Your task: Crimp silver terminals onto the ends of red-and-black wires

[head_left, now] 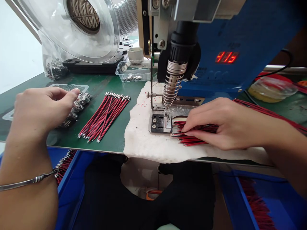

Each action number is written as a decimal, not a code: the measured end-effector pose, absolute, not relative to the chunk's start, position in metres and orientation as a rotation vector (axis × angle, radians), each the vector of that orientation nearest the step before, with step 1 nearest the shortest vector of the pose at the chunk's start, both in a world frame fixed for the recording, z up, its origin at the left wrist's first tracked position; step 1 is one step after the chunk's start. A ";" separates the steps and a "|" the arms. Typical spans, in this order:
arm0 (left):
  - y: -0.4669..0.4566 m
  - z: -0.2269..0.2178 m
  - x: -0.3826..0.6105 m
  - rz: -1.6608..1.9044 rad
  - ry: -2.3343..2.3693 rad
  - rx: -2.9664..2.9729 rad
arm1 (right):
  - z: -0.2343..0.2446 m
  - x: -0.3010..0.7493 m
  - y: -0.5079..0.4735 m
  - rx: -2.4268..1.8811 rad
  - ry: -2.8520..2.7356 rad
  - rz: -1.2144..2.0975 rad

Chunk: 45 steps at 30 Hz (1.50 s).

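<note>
My left hand (pixel 44 108) is closed in a pinch over a plastic tray (pixel 83 88) of small metal parts (pixel 80 103). Whatever its fingertips hold is too small to make out. To the right of that tray lies a bundle of red and black wires (pixel 104 116) with metal ends. My right hand (pixel 216 123) pinches a red and black wire (pixel 177 135) on top of a second pile of wires (pixel 189 140). The wire's end points at the small black metal block (pixel 157 124) under the spring-wrapped tip (pixel 172 83) of a blue machine (pixel 216 76).
White cloth (pixel 141 140) covers the green table (pixel 115 84) beneath the machine. A transparent reel (pixel 55 28) and a small plastic box (pixel 133 75) stand behind. Blue bins (pixel 283 198) with wires are below the table edge on both sides.
</note>
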<state>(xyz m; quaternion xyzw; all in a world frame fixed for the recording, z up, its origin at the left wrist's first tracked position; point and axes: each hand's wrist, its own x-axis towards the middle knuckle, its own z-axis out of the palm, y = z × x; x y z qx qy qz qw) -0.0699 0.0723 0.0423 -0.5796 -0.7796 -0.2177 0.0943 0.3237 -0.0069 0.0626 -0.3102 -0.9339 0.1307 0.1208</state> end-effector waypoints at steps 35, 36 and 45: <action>0.069 0.044 -0.064 -0.677 -2.319 -1.707 | 0.068 0.332 -0.006 -0.921 -2.754 0.530; 0.069 0.043 -0.064 -0.683 -2.313 -1.709 | 0.068 0.332 -0.006 -0.923 -2.746 0.532; 0.073 0.042 -0.069 -0.648 -2.323 -1.703 | 0.066 0.334 -0.003 -0.948 -2.679 0.453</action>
